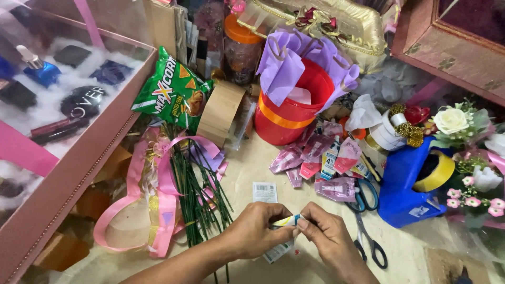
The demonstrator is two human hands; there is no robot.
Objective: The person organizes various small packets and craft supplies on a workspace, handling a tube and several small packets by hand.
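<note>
We judge the step in hand to be working at a small glue tube [288, 220], and the next move calls for a firm pinch and twist at its tip. Our left hand [258, 230] grips the tube's body while our right hand [327, 236] pinches its end, both forearms angled inward, just nearer us than the red bucket [292, 108], above the tabletop [252, 163].
</note>
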